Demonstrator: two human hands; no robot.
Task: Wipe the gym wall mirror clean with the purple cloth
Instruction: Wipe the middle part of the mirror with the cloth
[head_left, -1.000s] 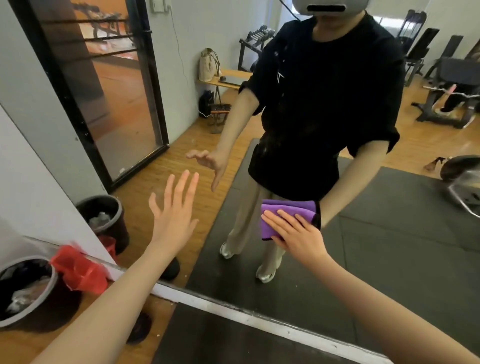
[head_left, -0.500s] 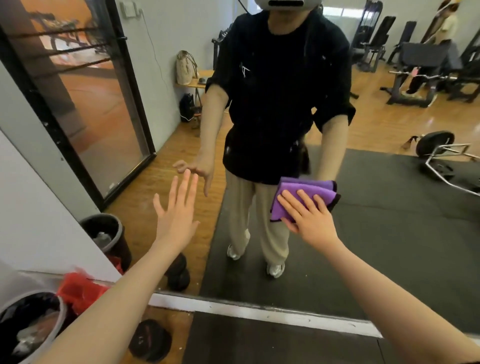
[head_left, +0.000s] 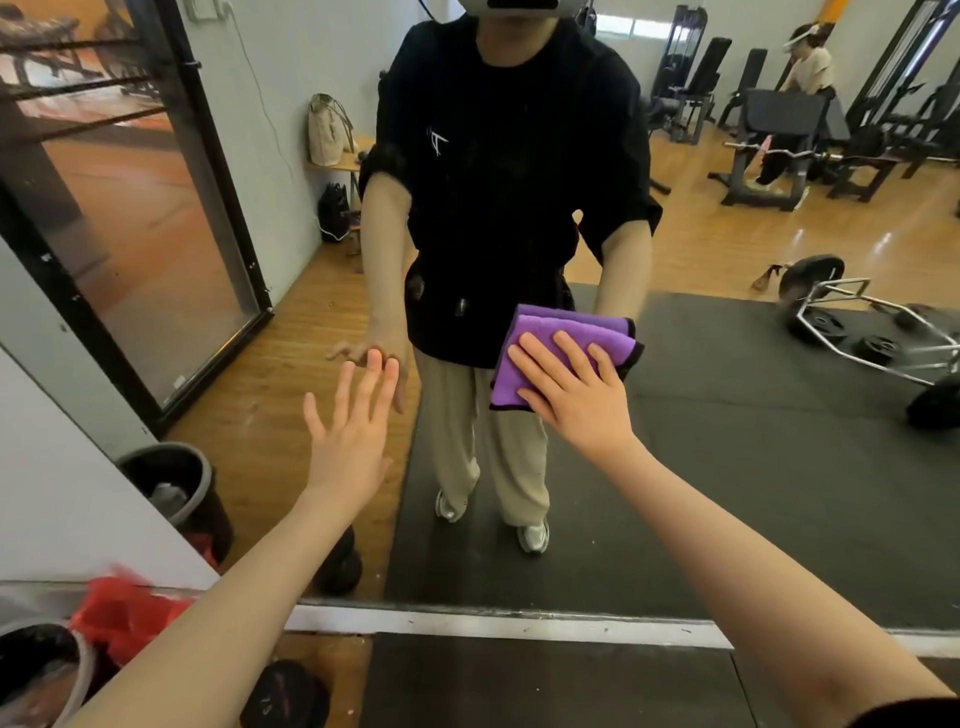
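Note:
The gym wall mirror (head_left: 753, 467) fills most of the head view and reflects me, the wood floor and black mats. A folded purple cloth (head_left: 545, 343) with dark edging lies flat against the glass at centre. My right hand (head_left: 576, 395) presses on it, palm down and fingers spread, covering its lower right part. My left hand (head_left: 348, 431) is held up to the left of the cloth, fingers apart, holding nothing, close to the glass near its own reflection.
The mirror's white bottom frame (head_left: 509, 626) runs along the floor. At lower left stand a grey bin (head_left: 36, 670) with a red bag (head_left: 124, 613), and a dumbbell (head_left: 283, 693) lies on the floor. Weight benches, a barbell and another person show in the reflection.
My right hand has slid the cloth up and to the right across the glass. The view has tilted up. My left hand stays raised and spread.

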